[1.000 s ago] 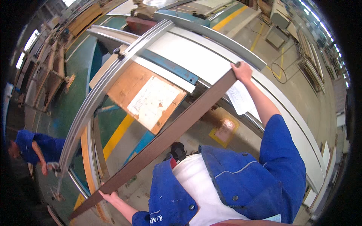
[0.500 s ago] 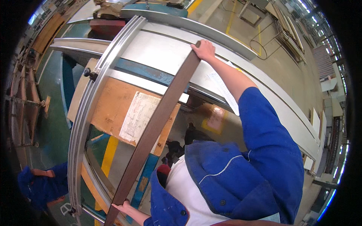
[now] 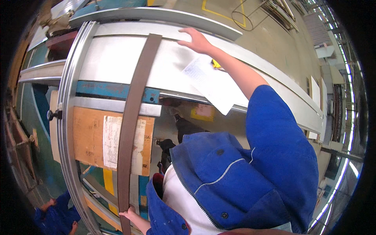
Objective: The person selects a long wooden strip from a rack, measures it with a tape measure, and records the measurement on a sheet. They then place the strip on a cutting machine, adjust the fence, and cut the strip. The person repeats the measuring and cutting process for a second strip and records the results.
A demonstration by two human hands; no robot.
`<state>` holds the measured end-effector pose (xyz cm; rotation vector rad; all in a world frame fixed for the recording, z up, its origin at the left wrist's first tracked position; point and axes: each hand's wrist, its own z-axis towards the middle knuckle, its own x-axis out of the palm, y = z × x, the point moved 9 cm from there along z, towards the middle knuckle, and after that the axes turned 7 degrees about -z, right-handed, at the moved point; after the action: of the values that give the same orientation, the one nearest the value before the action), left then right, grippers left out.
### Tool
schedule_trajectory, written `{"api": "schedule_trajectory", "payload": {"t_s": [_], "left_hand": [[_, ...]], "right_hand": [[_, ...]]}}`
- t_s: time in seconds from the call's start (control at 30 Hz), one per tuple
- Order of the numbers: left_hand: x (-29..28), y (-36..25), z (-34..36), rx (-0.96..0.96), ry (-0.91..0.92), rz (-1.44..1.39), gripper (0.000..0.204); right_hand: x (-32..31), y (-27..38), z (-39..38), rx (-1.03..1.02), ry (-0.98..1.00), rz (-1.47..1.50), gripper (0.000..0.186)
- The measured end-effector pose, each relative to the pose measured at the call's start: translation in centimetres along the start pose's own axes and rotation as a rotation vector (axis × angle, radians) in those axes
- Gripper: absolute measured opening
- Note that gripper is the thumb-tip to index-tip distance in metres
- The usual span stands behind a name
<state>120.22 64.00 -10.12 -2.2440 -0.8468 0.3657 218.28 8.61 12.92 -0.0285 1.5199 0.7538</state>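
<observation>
A long dark brown wooden strip (image 3: pixel 135 90) lies across the machine, from the white metal table (image 3: pixel 105 55) at the far side down toward the lower edge. My left hand (image 3: pixel 132 214) grips its near part, with fingers at the strip's side. My right hand (image 3: pixel 197 42) is open over the table, thumb and fingers spread, just right of the strip's far end and apart from it. Beneath the strip is an orange-brown board (image 3: pixel 88 135) with written sheets on it. Left of the strip runs a grooved silver rail (image 3: pixel 69 90) with a black knob (image 3: pixel 51 115).
A written paper sheet (image 3: pixel 209 82) and a yellow tape measure (image 3: pixel 215 64) lie on the table under my right forearm. A raised metal fence (image 3: pixel 164 16) edges its far side. Another person in blue (image 3: pixel 58 213) is at the lower left.
My right hand has let go of the strip's far end and opened. The strip now lies more upright in view, its far end on the table, and the whole view has shifted.
</observation>
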Motion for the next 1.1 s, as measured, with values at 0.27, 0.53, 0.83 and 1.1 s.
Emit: {"api": "schedule_trajectory", "payload": {"t_s": [0.27,0.53,0.83,1.1], "left_hand": [[5.9,0.6,-14.4,0.275,0.036,0.511,0.081],[19.7,7.0,-39.8,1.473,0.297,1.389,0.086],[29.4,22.4,-47.6,1.304,1.129,1.519,0.089],[30.1,25.2,-50.6,1.497,1.181,1.551,0.084]], "right_hand": [[-1.4,-7.6,-17.1,0.034,0.058,-0.383,0.072],[1.8,-8.9,-17.8,0.288,-0.211,-0.266,0.061],[4.1,-5.9,-11.8,0.475,-0.423,-0.165,0.058],[2.1,-7.3,-12.4,0.166,-0.334,-0.030,0.054]]}}
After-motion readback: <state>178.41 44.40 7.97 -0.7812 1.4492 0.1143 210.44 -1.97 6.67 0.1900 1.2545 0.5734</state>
